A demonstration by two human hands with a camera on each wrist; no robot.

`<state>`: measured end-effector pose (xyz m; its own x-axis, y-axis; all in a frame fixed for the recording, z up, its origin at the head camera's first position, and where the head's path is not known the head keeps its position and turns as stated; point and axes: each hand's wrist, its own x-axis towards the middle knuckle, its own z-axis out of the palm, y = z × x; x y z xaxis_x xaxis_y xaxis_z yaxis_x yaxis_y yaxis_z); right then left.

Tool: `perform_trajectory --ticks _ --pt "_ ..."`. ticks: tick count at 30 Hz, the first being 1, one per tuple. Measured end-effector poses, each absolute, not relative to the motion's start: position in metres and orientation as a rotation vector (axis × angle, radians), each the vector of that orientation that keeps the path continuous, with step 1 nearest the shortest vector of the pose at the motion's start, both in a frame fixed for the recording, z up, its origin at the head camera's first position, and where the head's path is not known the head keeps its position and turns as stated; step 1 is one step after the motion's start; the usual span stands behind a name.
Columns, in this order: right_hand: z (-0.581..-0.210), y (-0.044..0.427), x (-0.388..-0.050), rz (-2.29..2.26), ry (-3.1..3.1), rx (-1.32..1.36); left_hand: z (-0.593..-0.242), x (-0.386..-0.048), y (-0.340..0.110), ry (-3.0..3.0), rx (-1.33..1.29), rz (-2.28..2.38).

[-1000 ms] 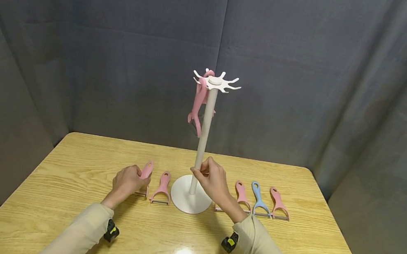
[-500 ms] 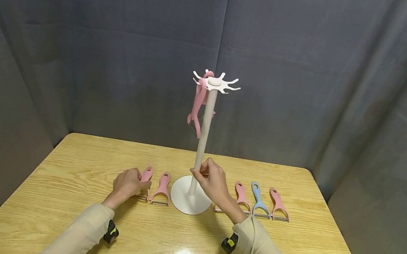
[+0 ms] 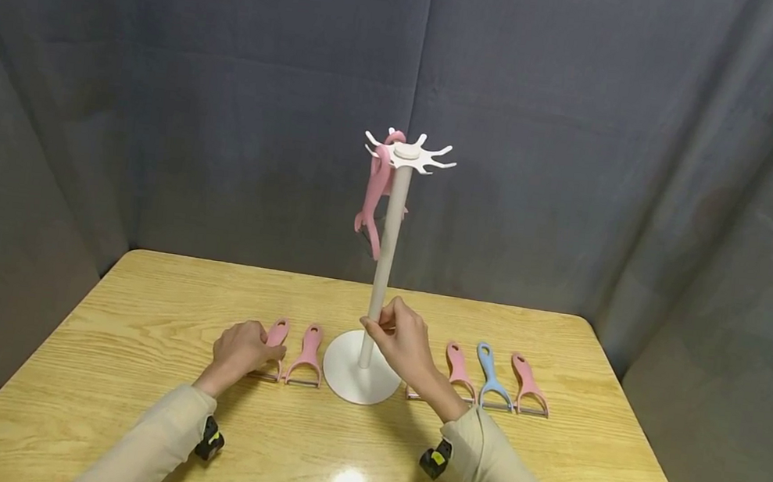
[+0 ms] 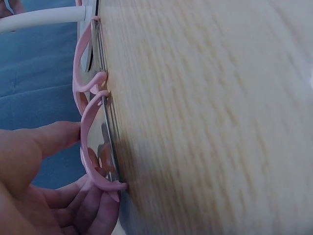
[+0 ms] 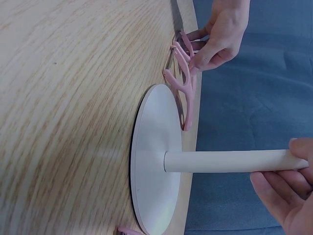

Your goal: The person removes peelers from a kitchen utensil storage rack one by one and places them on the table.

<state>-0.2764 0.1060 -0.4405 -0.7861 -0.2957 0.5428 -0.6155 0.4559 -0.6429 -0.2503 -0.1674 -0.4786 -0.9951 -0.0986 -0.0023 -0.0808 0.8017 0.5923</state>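
Note:
My left hand point(image 3: 242, 350) pinches a pink Y-shaped peeler point(image 4: 84, 142) between thumb and fingers. That peeler lies on the table, its blade end against the wood in the left wrist view and partly hidden by the hand in the head view. Close beside it on the right lies another pink peeler point(image 3: 308, 354). My right hand point(image 3: 407, 339) holds the lower pole of a white stand point(image 3: 383, 272), thumb on one side and fingers curled behind. The stand is upright on its round base point(image 5: 156, 161). Pink peelers point(image 3: 375, 193) hang from the left arms of its hooked top.
Right of the stand lie a pink peeler point(image 3: 457, 365), a blue peeler point(image 3: 489, 370) and another pink peeler point(image 3: 526, 377). One more blade shows partly behind the right wrist. Grey curtains point(image 3: 262, 142) surround the wooden table point(image 3: 140, 301).
The peeler in my left hand has come down, its handle now lying lower and level with its neighbour. My right hand stays on the pole.

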Motion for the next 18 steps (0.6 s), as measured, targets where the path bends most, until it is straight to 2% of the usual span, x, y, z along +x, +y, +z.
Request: perform_trajectory --ticks 18 --pt "-0.4392 0.1059 -0.2763 1.258 -2.368 0.763 -0.4818 -0.2535 -0.168 -2.934 0.121 -0.947"
